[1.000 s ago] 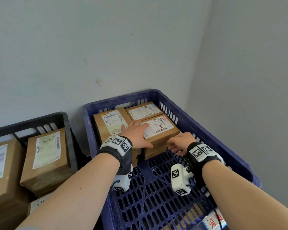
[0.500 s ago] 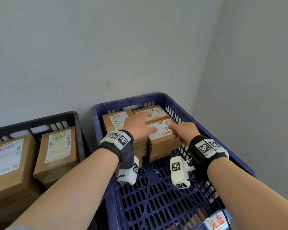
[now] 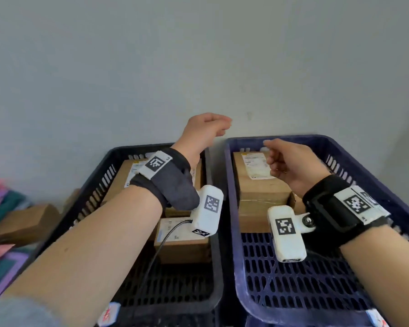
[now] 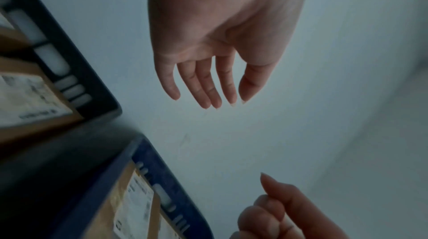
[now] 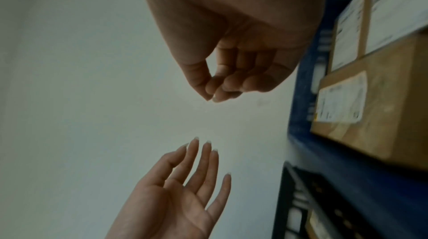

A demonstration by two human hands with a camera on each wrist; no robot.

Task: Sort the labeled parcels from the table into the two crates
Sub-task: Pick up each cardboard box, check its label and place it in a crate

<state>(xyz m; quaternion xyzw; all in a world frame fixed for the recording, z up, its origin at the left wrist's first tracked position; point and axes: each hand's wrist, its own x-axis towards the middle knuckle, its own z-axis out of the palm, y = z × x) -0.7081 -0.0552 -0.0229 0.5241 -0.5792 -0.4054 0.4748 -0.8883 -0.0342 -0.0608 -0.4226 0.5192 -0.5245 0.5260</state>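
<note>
Two crates stand side by side against the wall: a black crate [image 3: 118,156] on the left and a blue crate [image 3: 340,147] on the right. Labeled brown parcels [image 3: 260,192] are stacked at the back of the blue crate. The black crate holds more, one parcel [image 3: 182,246] nearer me. My left hand [image 3: 222,126] is raised above the gap between the crates, its fingers [image 4: 208,96] straight and empty. My right hand [image 3: 273,156] hovers over the blue crate's parcels, fingers [image 5: 220,87] curled toward the thumb, holding nothing.
A loose brown parcel [image 3: 26,220] lies left of the black crate, beside pink and teal soft items [image 3: 0,199]. The grey wall [image 3: 198,67] stands right behind both crates. The front halves of both crate floors show bare grid.
Both hands have lifted off the parcel in the blue crate and risen into the air. The view has swung left, so both crates show.
</note>
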